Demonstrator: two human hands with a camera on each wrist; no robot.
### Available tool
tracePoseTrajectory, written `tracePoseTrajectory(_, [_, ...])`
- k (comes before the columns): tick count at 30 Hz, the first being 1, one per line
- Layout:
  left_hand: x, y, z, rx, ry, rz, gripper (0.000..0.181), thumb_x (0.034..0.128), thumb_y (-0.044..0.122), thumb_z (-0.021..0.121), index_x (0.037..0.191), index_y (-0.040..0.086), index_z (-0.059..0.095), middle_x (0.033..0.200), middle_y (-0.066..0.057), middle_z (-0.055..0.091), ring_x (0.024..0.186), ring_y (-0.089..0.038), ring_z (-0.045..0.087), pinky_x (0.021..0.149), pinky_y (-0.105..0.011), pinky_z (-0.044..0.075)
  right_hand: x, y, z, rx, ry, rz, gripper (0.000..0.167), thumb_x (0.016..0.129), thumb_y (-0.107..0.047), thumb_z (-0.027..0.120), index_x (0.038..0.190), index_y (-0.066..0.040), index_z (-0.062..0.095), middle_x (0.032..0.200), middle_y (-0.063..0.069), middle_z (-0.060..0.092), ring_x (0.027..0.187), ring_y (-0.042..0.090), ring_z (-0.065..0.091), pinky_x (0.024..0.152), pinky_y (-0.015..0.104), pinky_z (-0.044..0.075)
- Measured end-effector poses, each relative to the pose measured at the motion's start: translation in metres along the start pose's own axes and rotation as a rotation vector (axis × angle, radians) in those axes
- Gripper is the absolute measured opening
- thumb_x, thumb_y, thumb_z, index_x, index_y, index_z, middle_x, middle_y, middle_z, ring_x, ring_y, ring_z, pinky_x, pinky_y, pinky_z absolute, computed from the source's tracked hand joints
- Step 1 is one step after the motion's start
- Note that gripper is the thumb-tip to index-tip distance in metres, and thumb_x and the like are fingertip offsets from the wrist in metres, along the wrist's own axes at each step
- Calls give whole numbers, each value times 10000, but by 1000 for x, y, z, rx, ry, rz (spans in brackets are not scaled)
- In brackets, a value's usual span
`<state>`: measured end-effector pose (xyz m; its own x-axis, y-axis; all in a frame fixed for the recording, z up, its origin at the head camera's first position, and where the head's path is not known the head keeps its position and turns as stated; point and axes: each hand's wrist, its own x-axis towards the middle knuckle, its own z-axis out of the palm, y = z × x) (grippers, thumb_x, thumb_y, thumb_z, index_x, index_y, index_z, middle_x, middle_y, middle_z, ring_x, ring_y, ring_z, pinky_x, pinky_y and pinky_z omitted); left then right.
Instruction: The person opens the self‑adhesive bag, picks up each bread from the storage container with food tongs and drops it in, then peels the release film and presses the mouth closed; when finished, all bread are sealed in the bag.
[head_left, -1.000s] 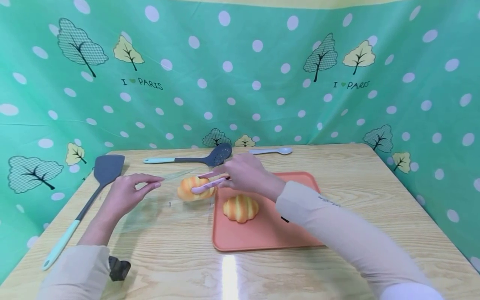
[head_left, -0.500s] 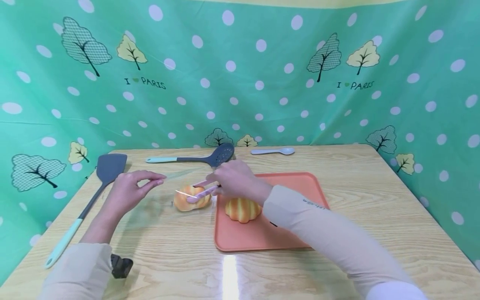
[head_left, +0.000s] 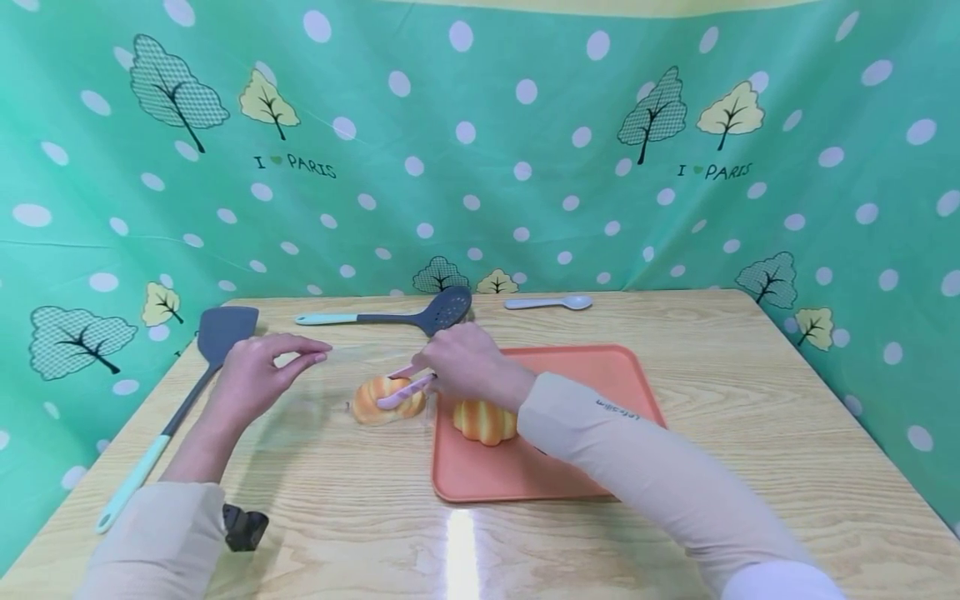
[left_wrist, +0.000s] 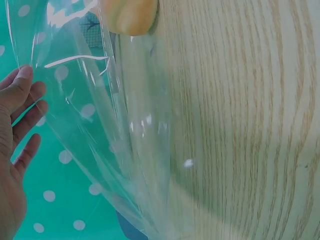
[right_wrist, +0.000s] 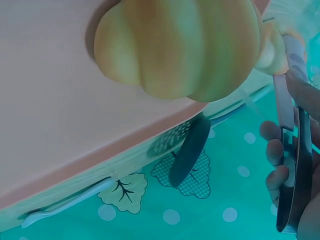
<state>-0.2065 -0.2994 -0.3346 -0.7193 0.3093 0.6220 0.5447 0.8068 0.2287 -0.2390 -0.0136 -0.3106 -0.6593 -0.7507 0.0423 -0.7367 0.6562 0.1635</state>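
- Head view: the left hand (head_left: 272, 375) pinches the edge of a clear plastic bag (head_left: 352, 356) between thumb and fingertips, holding it raised over the tabletop (head_left: 360, 517). The right hand (head_left: 463, 358) grips a pair of tongs (head_left: 406, 390), whose arms stand apart just enough to straddle the nearer-left bread roll (head_left: 367, 402).
- Same view, what has changed: over the last second this roll has come down lower and farther left of the pink tray (head_left: 517, 477), and the right hand has followed it. The sleeve now covers part of the second roll (head_left: 483, 423), which is on the tray. Judging by this, the first roll seems well inside the bag and close to the tabletop; whether the tongs' tips squeeze it or merely touch is hard to make out through the film.
- Left wrist view: thumb and forefinger meet on the bag's edge, the other fingers loosely spread. The bag drapes from them, and the first roll shows at the top.
- Right wrist view: fingers curl round the tongs, which reach to the first roll beyond the tray's rim. The second roll looms close, with a slotted skimmer (right_wrist: 191, 152) and a pale spoon (right_wrist: 75, 200) behind.
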Motion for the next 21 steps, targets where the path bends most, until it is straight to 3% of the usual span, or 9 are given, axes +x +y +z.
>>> tracePoseTrajectory(7, [4,2,-3,12,54,47,204,763,-25,854,931,85,819,866,-54,781,802,-289,748,707,-288,477,1,-3,-1,-43,10,-2,217,885,-389,802,1087,-311,795,898,-91,723,707,98,595,533,275,455])
tracePoseTrajectory(13, [6,5,-7,26,100,43,219,755,-52,848,936,65,814,861,-75,778,776,-293,732,705,-360,453,2,-6,-3,-58,-4,12,179,898,-378,790,1059,-301,801,839,-82,699,671,121,565,512,262,424])
tracePoseTrajectory(18, [4,4,-7,14,43,20,198,775,-14,849,945,81,815,872,-60,780,815,-290,738,725,-381,475,1,-5,-3,-45,-11,24,225,891,-410,792,1089,-303,797,883,-90,715,695,112,583,537,268,447])
tracePoseTrajectory(21, [1,3,-6,6,-9,12,189,782,16,853,950,96,818,881,-47,782,825,-288,743,713,-313,493,-1,-3,-4,-4,-10,25,275,879,-424,803,1133,-319,789,909,-103,722,708,101,586,549,266,444])
